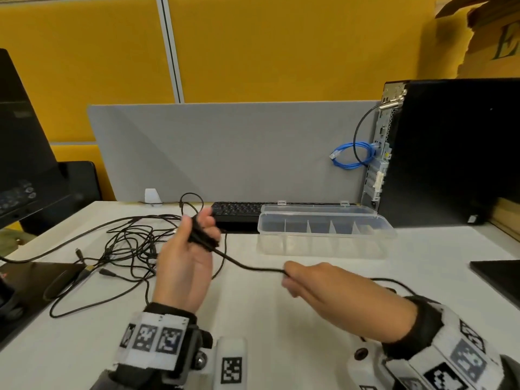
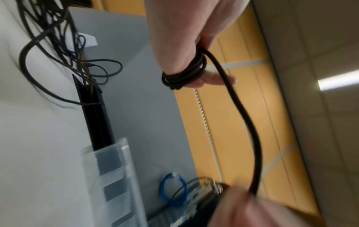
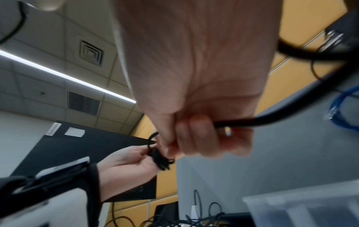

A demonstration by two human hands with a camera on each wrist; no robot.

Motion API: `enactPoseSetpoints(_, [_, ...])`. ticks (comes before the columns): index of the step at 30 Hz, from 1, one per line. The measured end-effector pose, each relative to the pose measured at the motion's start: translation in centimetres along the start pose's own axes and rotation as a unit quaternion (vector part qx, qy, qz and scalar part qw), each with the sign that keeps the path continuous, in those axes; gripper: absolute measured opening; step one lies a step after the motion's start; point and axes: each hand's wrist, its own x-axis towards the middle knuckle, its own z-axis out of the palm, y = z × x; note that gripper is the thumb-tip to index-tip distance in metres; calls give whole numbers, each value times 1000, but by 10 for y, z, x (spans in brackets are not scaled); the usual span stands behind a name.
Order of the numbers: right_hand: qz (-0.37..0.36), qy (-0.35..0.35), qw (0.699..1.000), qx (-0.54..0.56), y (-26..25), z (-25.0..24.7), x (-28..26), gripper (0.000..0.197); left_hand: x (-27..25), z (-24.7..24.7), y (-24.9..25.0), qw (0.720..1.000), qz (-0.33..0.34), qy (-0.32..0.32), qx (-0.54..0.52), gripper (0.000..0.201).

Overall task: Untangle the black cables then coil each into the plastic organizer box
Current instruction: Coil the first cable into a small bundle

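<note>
Coiling 1 cable around the fingers. The left hand (image 1: 185,263) is raised palm-up above the surface (image 1: 281,319), its fingers (image 2: 211,79) wrapped by several turns of black cable (image 1: 247,266); thumb and fingers curl to hold the coil (image 2: 184,75) in place. The right hand (image 1: 318,282) pinches the free run of the same cable, which trails back past the right wrist.

For a tidy coil, the right hand should probably feed each turn under light, even tension, laying it beside the previous turn, not across it, while letting the cable slip through the pinch to shed twist. The coil should stay small enough for 1 compartment of the box (image 1: 323,249), which stands open and apparently unfilled, to the right of the left hand. The remaining tangle (image 1: 126,243) lies on the surface to the left, not yet sorted.
</note>
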Motion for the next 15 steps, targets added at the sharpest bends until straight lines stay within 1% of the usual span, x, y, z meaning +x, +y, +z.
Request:
enactPoseSetpoints(2, [39,-9,993,-109,18,-7,-10,22,4,-7,13,999,27,3,-42,24])
enactPoseSetpoints(4, [85,1,984,-157,37,-18,-20,21,4,-12,23,998,46,6,-50,21])
enactPoseSetpoints(6, [134,1,980,-150,51,-30,-27,25,4,-13,27,997,59,8,-55,21])
enactPoseSetpoints(8, [160,11,982,-99,63,-38,-30,26,4,-13,26,997,58,11,-55,22])
enactPoseSetpoints(10, [164,24,983,-77,67,-41,-29,23,2,-11,25,998,43,19,-49,24])
enactPoseSetpoints(13, [149,35,984,-87,69,-44,-25,34,0,-11,28,998,23,16,-60,30])
enactPoseSetpoints(14, [143,59,984,-85,69,-45,-24,36,-1,-11,29,998,19,9,-58,35])
enactPoseSetpoints(15, [138,99,984,-62,68,-46,-22,37,-1,-9,30,999,13,1,-49,40])
